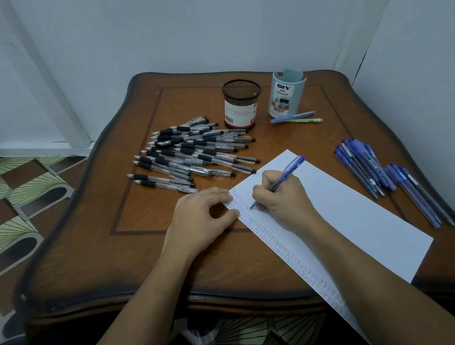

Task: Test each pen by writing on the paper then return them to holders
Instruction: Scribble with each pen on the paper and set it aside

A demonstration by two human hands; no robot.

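A sheet of white paper [359, 211] lies slantwise on the wooden counter [115, 263]. Its near corner hangs over the counter's edge at 6 o'clock and its far corner reaches the middle. Small blue marks run in rows down its left margin.

The right hand [280, 197] rests on the paper near the middle of the counter. Its thumb and fingers pinch a blue pen [283, 177], tip down on the sheet beside the marks, cap end pointing to 1 o'clock. At 9 o'clock of it, the left hand [201, 220] lies with fingers loosely bent, holding nothing, fingertips and thumb pressing on the paper's left edge.

At 3 o'clock on the counter, off the paper, lie blue pens [367, 169] in two loose bunches. At 10 o'clock a heap of black-grip pens [191, 154] lies flat.

Beyond the heap, at 12 o'clock, stands a black mesh holder [241, 103], and just at its 3 o'clock a pale blue holder [285, 92]. Their insides cannot be seen. In front of the pale one lie a purple pen [293, 117] and a green pen [304, 121], side by side.
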